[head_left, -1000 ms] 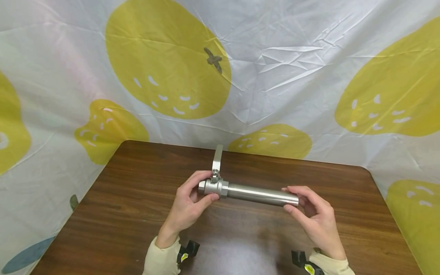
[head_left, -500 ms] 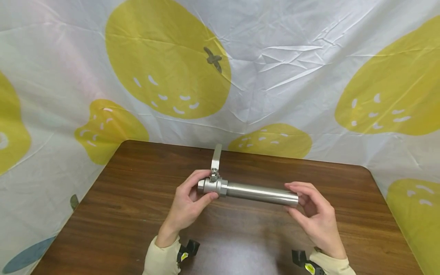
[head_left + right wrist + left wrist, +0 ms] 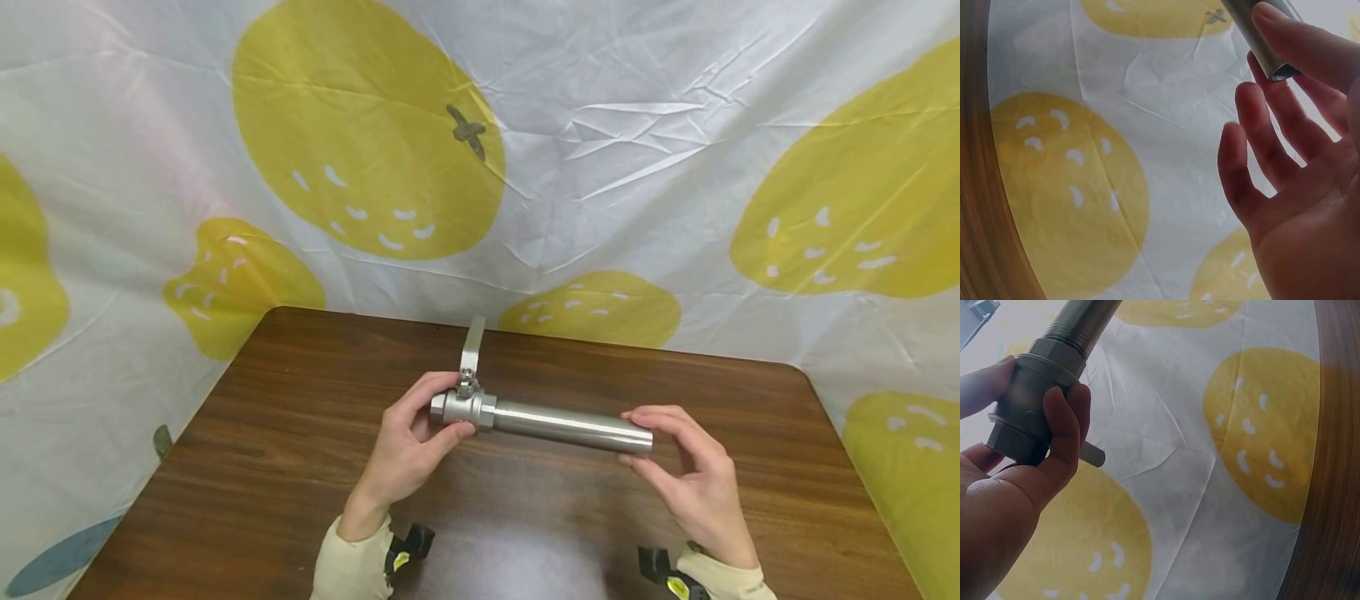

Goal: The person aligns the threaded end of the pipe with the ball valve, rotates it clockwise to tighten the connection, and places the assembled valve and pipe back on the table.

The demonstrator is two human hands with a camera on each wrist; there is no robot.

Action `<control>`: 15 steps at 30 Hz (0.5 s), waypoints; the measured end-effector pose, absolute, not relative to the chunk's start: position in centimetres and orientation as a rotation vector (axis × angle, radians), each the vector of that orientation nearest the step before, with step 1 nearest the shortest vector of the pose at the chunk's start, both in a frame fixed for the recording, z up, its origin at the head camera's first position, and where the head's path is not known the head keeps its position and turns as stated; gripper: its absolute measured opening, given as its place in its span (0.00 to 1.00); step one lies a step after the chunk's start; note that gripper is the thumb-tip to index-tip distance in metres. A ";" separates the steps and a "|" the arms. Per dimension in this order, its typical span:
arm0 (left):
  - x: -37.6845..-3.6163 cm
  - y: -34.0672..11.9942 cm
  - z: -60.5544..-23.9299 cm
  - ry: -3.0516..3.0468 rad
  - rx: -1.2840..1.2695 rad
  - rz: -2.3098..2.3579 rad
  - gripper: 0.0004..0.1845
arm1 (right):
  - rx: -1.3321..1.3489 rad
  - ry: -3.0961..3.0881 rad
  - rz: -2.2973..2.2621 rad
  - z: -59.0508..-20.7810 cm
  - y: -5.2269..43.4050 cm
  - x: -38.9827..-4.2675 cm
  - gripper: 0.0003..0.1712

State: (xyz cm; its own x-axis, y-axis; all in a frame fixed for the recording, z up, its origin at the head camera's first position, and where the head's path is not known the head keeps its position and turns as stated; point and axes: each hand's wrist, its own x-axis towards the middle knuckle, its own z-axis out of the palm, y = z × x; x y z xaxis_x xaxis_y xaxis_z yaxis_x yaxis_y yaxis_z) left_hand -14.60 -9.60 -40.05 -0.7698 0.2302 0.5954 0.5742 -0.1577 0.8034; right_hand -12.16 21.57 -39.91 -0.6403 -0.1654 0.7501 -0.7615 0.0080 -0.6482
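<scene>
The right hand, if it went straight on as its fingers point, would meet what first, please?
The metal pipe, whose end the right hand pinches; farther along that line, probably the valve, though depth is hard to judge.

The pipe (image 3: 562,425) is shiny smooth metal, the valve (image 3: 459,407) duller metal, the table (image 3: 300,450) glossy wood.

Looks forward and down from the head over the table (image 3: 300,450), closely from both wrists toward the cloth (image 3: 1166,425), sharing the pipe (image 3: 566,425).
</scene>
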 end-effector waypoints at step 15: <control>-14.6 -9.6 -40.1 -1.842 -0.932 -2.003 0.25 | 0.859 -1.930 1.559 -40.2 21.8 -11.9 0.32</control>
